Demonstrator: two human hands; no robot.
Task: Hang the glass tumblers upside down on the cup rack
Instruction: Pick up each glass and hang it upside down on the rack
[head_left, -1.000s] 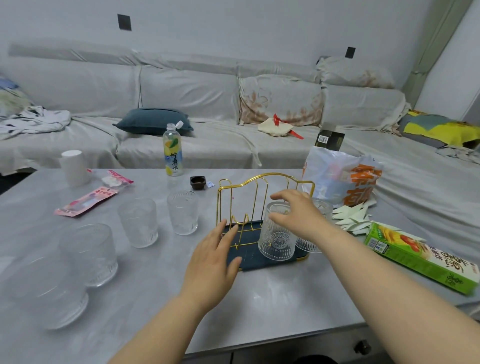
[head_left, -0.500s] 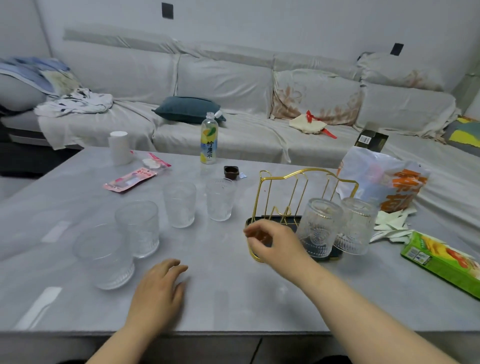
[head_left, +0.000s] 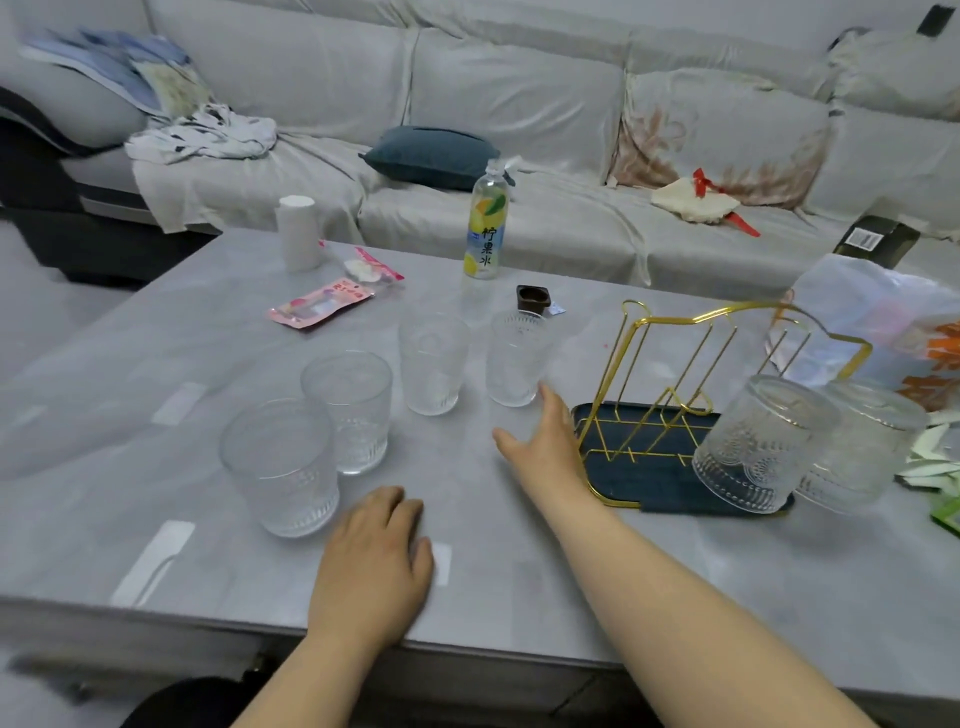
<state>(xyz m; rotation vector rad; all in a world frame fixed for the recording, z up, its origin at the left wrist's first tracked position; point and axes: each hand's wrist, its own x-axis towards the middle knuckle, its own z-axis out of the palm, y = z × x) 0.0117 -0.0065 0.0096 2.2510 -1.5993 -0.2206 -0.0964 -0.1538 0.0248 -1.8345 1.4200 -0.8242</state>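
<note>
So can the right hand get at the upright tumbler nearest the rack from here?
Probably yes: the right hand is open, its fingertips just short of that tumbler, with bare table between them.

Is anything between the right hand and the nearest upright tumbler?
Nothing visible. The right hand, open, reaches toward the tumbler beside the cup rack; only bare table lies between them.

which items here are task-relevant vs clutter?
Job:
cup rack
two tumblers already hung
four upright tumblers

Clutter:
drink bottle
pink packet
white roll
small brown cup
plastic bag
</note>
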